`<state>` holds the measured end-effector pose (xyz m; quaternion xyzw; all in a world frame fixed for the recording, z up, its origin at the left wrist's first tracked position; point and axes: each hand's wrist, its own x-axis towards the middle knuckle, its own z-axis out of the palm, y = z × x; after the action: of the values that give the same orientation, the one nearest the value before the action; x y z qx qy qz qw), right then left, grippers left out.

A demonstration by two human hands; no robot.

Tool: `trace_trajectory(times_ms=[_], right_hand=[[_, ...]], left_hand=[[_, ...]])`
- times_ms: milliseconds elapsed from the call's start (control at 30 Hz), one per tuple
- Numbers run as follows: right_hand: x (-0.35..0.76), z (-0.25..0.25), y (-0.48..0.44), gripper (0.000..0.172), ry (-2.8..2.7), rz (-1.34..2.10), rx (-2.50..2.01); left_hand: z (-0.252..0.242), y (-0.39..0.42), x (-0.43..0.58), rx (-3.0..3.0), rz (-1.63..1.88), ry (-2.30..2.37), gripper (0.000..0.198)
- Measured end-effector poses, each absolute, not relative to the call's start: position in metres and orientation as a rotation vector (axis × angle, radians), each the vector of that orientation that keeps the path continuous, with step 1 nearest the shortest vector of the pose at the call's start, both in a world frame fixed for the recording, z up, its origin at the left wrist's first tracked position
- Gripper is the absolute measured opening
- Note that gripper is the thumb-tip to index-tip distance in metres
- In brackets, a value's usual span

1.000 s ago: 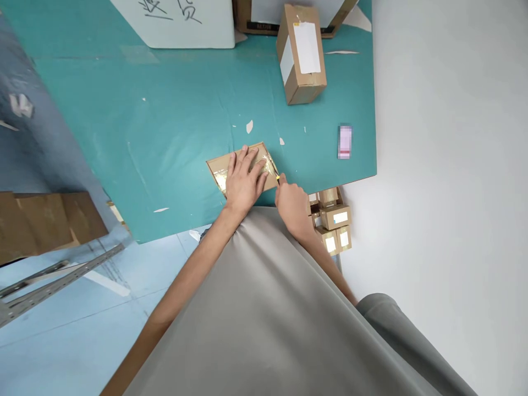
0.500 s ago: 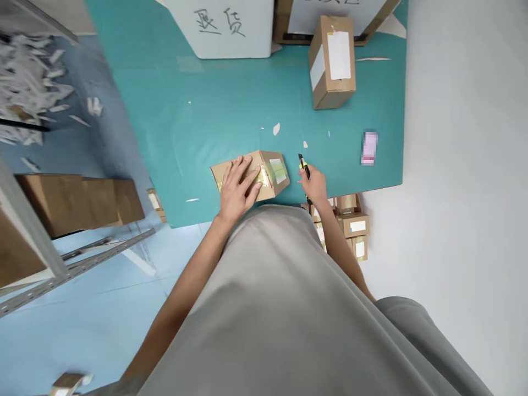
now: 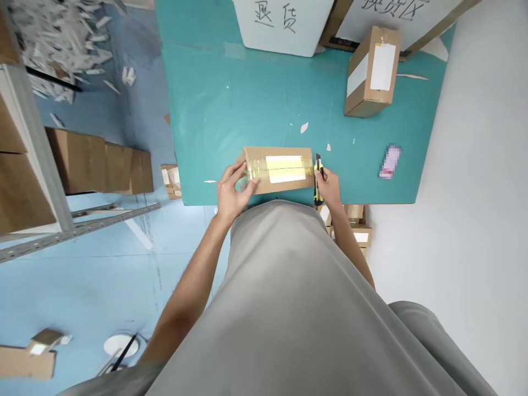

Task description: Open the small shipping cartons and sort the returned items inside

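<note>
A small taped cardboard box [image 3: 280,169] with a white label lies at the near edge of the teal table [image 3: 247,104]. My left hand [image 3: 231,190] grips the box's left end, fingers curled over its corner. My right hand [image 3: 329,187] is closed round a yellow and black utility knife [image 3: 317,177], held against the box's right end.
A taller cardboard box [image 3: 372,71] with white labels stands at the far right of the table. A white board with writing [image 3: 284,25] leans at the back. Small boxes [image 3: 357,223] are stacked under the table's right side. Shelving with cartons [image 3: 82,165] stands left.
The box has been turned so its long side faces me. My left hand slid from its top to its left end. My right hand with the knife came back against its right end.
</note>
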<state>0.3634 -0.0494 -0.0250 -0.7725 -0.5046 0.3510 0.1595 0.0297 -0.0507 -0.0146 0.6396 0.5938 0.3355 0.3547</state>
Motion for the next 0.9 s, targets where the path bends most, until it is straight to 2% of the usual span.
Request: trace_trajectory(times_ms=[167,367,567,700,900], right_hand=[[0.392,0.000,-0.062,0.035,-1.596,0.786,-2.460],[0.381,0.029,-0.052,0.054,-1.876,0.691,-2.545],[0.317,0.061,-0.019,0.050,-2.696,0.898,-2.081],[0.287,0.061,0.001,0.045,-3.047,0.893,-1.824],[0.276,0.063,0.013,0.047,-3.197,0.850,-1.729]], left_hand=[[-0.063,-0.038,0.054,1.454,0.722,1.334,0.077],[-0.091,-0.039,0.065,1.362,0.705,1.336,0.080],[-0.091,-0.045,0.063,1.338,0.687,1.261,0.060],[-0.095,-0.044,0.065,1.292,0.691,1.235,0.061],[-0.098,-0.043,0.066,1.252,0.727,1.205,0.065]])
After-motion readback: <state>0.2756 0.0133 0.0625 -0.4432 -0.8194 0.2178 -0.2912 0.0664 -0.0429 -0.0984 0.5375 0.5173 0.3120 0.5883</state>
